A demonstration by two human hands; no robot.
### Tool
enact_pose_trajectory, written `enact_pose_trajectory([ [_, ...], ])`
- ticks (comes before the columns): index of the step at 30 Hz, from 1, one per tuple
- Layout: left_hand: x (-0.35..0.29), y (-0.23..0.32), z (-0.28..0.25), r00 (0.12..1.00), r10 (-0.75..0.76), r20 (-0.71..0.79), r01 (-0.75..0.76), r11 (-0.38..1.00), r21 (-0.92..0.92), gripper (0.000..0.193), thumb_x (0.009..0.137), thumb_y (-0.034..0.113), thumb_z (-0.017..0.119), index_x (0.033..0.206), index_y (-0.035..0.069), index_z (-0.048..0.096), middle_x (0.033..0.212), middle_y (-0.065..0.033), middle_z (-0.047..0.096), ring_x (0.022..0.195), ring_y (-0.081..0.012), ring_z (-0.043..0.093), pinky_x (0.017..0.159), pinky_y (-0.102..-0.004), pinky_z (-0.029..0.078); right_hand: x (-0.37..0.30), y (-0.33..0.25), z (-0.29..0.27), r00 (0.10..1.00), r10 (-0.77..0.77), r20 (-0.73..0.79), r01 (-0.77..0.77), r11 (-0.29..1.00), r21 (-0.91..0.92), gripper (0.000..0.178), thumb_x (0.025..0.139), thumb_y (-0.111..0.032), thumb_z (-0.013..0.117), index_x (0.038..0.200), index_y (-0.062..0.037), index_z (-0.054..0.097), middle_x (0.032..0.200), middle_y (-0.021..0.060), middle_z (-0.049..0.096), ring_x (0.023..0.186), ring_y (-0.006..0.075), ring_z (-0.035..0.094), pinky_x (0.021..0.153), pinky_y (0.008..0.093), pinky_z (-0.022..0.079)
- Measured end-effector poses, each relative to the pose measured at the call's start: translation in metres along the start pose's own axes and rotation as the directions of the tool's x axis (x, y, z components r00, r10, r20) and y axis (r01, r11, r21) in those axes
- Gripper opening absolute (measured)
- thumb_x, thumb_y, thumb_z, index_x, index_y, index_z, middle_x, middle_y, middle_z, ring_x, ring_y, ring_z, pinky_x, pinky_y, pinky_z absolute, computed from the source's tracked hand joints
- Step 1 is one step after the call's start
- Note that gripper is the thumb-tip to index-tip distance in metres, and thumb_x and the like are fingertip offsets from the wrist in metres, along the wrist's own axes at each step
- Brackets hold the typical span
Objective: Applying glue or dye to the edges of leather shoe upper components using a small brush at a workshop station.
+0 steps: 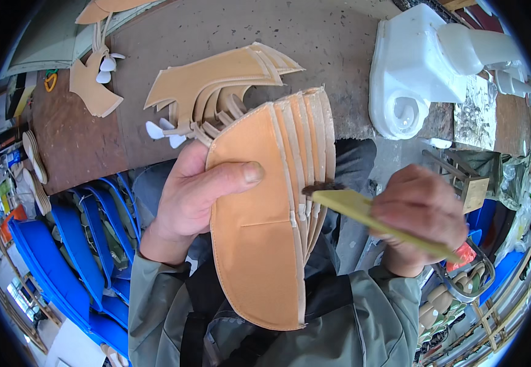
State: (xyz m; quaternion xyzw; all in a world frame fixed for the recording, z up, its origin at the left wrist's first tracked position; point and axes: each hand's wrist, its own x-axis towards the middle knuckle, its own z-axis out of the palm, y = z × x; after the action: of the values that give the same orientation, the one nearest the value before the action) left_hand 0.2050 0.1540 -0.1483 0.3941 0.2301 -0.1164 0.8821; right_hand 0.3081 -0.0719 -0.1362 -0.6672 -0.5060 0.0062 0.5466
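Holds a fanned stack of tan leather panels (250, 257) at the centre of the frame, with pale borders (296, 147) stepped toward the right. Pinches the stack with the left hand (186, 196), thumb flat across the front panel, other fingers hidden behind; cannot tell their exact placement. Grips a flat yellow-handled brush (351, 208) in the right hand (421, 211), fingers curled closed round the handle, dark bristles (332, 185) at the stepped borders; cannot tell, for the blur, the pressure applied or if wet or dry.

To brush well, as a judgement from this view, keep the steps even, leaving each border equally bare. Steady the front panel with the thumb, well off the borders. Draw the bristles lightly lengthwise, avoiding smears onto the smooth faces.

Above the stack in the frame, on the brown workbench (339, 43): a pile of curved tan leather pieces (210, 73), with white teardrop-shaped tips (154, 129) nearby. At upper left, a similar loose piece (94, 92); at upper right, a whitish plastic container (412, 61). Toward lower left, curved blue plastic shells (63, 244).
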Motion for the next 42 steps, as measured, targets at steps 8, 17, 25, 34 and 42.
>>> enact_pose_trajectory([
  [8,-0.002,0.004,0.002,0.998,0.055,-0.028,-0.055,0.998,0.012,0.028,0.085,0.004,0.054,0.111,-0.005,0.055,0.098,-0.0102,0.063,0.089,-0.0162,0.062,0.076,-0.0281,0.050,0.017,-0.005,0.015,0.988,-0.122,0.097,0.140,0.969,-0.203,0.030,0.055,-0.010,0.067,0.083,0.0019,0.066,0.074,0.0087,0.060,0.057,0.0178,0.056,0.049,0.0280,0.045],
  [17,-0.003,-0.001,-0.006,0.998,0.029,0.062,-0.030,1.000,0.009,0.030,0.084,0.003,0.055,0.112,-0.005,0.053,0.099,-0.0098,0.063,0.089,-0.0161,0.061,0.078,-0.0285,0.049,0.049,0.026,0.010,0.992,-0.104,-0.077,0.099,0.993,-0.061,0.012,0.073,-0.012,0.071,0.076,-0.0015,0.067,0.065,0.0099,0.062,0.053,0.0156,0.055,0.046,0.0272,0.042],
  [25,-0.005,-0.004,-0.013,0.987,0.128,0.099,-0.139,0.983,0.122,0.040,0.081,0.004,0.055,0.120,-0.006,0.048,0.108,-0.0113,0.059,0.097,-0.0178,0.059,0.082,-0.0304,0.047,0.037,0.030,-0.016,0.973,0.219,-0.077,-0.206,0.967,0.148,0.020,0.079,-0.016,0.066,0.082,0.0032,0.063,0.070,0.0096,0.058,0.054,0.0128,0.050,0.049,0.0227,0.036],
  [34,-0.002,-0.003,-0.006,0.992,0.127,-0.004,-0.126,0.992,0.023,0.040,0.082,0.004,0.055,0.120,-0.007,0.046,0.110,-0.0143,0.058,0.096,-0.0198,0.060,0.082,-0.0313,0.049,0.008,0.010,-0.005,0.998,-0.059,0.023,0.058,0.997,0.052,0.021,0.069,-0.017,0.071,0.079,0.0020,0.068,0.068,0.0115,0.062,0.057,0.0187,0.059,0.040,0.0267,0.042],
  [42,0.001,-0.007,-0.001,0.955,0.296,0.010,-0.295,0.947,0.126,0.042,0.081,0.004,0.055,0.121,-0.007,0.045,0.110,-0.0148,0.058,0.097,-0.0216,0.060,0.083,-0.0324,0.048,-0.023,-0.005,-0.047,0.628,0.480,-0.612,-0.498,0.853,0.157,0.019,0.086,-0.009,0.059,0.098,0.0068,0.060,0.075,0.0116,0.062,0.058,0.0108,0.055,0.051,0.0215,0.042],
])
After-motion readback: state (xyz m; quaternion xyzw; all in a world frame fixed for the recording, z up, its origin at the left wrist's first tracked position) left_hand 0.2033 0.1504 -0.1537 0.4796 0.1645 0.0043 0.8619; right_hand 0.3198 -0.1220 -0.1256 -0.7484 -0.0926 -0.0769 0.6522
